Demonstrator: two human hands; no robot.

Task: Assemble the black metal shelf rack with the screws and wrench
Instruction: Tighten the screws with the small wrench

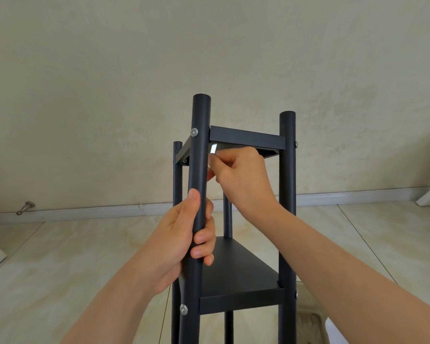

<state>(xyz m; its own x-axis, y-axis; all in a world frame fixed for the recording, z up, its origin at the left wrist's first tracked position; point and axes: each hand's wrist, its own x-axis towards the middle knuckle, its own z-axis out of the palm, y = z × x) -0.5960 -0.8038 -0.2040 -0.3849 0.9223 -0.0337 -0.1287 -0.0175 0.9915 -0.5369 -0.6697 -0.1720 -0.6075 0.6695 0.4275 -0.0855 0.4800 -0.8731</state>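
the tall black metal shelf rack [241, 276] stands upright on the pale tiled floor [60, 256], close to a beige plastered wall [134, 58]. the left hand [184, 242] is clenched round the rack's near left post. the right hand [241, 175] pinches a small flat silver wrench [213, 148] just under the top shelf; that post hides part of its fingers and the wrench's tip. a silver screw head [194, 132] sits in the post above. a metal doorstop [26, 207] juts out above the white baseboard [97, 212], well to the left.

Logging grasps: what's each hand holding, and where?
Left hand grips the front post below the top shelf. Right hand pinches the wrench by its lower part.
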